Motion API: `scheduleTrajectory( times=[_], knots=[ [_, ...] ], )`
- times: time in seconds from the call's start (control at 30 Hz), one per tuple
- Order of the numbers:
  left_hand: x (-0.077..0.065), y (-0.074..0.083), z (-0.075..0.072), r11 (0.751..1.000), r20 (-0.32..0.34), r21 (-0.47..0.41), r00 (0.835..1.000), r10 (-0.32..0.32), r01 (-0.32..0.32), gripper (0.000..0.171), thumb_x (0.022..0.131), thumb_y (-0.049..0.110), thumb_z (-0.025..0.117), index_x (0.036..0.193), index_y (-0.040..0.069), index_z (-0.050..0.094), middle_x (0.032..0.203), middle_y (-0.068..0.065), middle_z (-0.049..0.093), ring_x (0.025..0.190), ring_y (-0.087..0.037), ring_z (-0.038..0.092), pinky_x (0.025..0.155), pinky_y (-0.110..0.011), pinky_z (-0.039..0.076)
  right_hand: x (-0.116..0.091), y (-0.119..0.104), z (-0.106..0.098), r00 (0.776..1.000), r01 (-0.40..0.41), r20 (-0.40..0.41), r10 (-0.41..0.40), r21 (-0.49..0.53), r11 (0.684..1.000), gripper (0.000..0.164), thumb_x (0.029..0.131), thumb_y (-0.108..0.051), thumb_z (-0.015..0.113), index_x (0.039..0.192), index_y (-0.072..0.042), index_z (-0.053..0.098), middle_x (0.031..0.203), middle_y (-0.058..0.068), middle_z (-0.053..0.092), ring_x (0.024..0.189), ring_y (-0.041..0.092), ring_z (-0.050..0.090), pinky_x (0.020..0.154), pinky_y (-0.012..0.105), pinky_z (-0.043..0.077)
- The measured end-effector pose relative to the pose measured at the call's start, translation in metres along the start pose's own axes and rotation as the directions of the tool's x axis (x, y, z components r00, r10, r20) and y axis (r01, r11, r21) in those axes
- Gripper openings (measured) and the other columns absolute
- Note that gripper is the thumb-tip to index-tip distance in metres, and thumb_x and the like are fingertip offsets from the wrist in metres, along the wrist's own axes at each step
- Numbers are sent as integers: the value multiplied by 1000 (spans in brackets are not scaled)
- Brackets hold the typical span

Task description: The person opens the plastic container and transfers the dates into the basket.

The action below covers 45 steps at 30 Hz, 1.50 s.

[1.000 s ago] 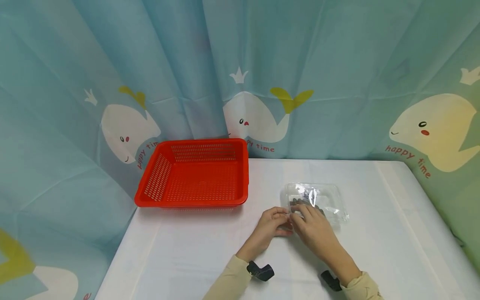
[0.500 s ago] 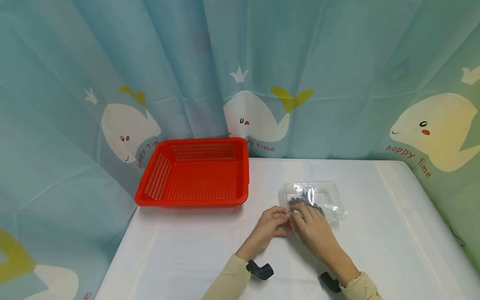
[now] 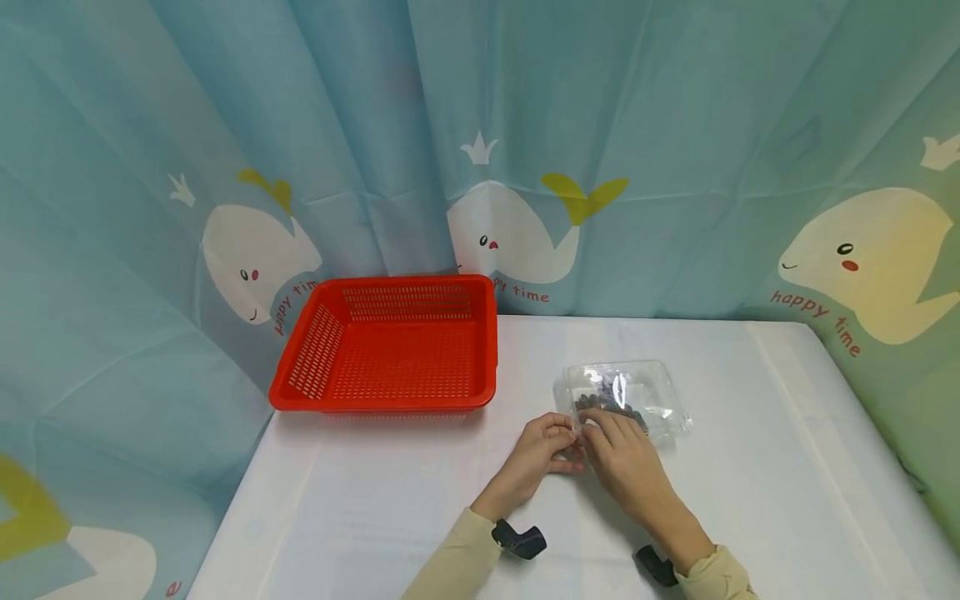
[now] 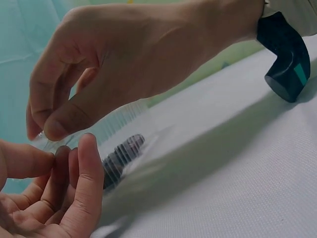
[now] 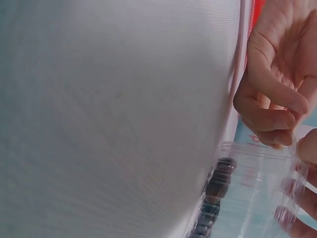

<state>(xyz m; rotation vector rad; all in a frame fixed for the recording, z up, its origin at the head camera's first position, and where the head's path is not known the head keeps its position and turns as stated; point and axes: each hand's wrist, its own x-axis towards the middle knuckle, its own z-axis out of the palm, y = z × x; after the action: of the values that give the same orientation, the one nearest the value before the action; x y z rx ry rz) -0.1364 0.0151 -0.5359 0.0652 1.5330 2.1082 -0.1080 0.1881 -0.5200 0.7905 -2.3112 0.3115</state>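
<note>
A clear plastic clamshell box [image 3: 651, 390] with several dark, rounded pieces [image 3: 611, 408] inside sits on the white table in the head view. Both hands meet at its near left corner. My left hand [image 3: 534, 454] pinches the rim there between thumb and fingers. Beside it, my right hand [image 3: 626, 454] reaches over the near side, its thumb and fingertips gripping the edge of the lid. In the left wrist view the right hand [image 4: 114, 59] is above the left hand [image 4: 54, 188], fingertips close together. The right wrist view has the dark pieces [image 5: 215, 193] behind the ribbed plastic wall.
An orange-red plastic basket [image 3: 483, 400] with slotted sides stands at the table's back left. Behind the white table [image 3: 750, 450] hangs a blue-green curtain [image 3: 675, 167] printed with whales. Each wrist wears a dark camera mount [image 3: 519, 540].
The box has shifted slightly left and away from me. Both hands keep to the same corner, with barely any movement.
</note>
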Motion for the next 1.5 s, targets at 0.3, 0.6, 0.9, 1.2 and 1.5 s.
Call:
scheduleTrajectory(
  times=[0.3,0.6,0.9,1.2,1.5],
  knots=[
    [0,-2,0,1000,2,-7,1000,7,-7,12,100,3,58,112,2,59,88,-2,68,82,-14,66,72,-30,64,-1,-3,0,1000,-14,10,13,15,1000,17,81,3,74,96,1,65,115,19,72,104,37,70,89,51,58],
    [0,-4,1,999,13,-31,1000,20,-20,9,99,0,57,108,3,58,86,-1,66,76,-13,65,68,-28,62,-3,-3,1,1000,-14,-20,15,30,999,46,113,-21,28,94,1,64,114,18,72,103,36,69,87,49,56],
    [0,-5,2,998,7,-51,1000,29,-29,8,100,-1,57,106,3,58,85,-1,64,76,-13,63,67,-27,62,-2,-2,1,999,-10,-36,12,60,998,25,105,-11,43,95,1,63,115,19,71,102,37,68,87,51,56],
    [3,-6,-1,998,-2,-61,1000,13,-14,9,99,0,58,108,4,59,88,0,65,79,-13,63,65,-28,62,3,-2,-2,999,15,30,-16,36,999,36,108,-20,35,95,-3,63,112,19,68,100,37,68,86,52,60],
    [3,-5,-1,999,3,-45,1000,22,-22,11,99,-1,57,110,3,59,90,-1,67,80,-13,64,66,-29,63,8,-2,-6,996,33,81,-35,21,999,53,115,-34,23,99,-5,64,120,22,67,106,39,67,88,51,60]
  ],
)
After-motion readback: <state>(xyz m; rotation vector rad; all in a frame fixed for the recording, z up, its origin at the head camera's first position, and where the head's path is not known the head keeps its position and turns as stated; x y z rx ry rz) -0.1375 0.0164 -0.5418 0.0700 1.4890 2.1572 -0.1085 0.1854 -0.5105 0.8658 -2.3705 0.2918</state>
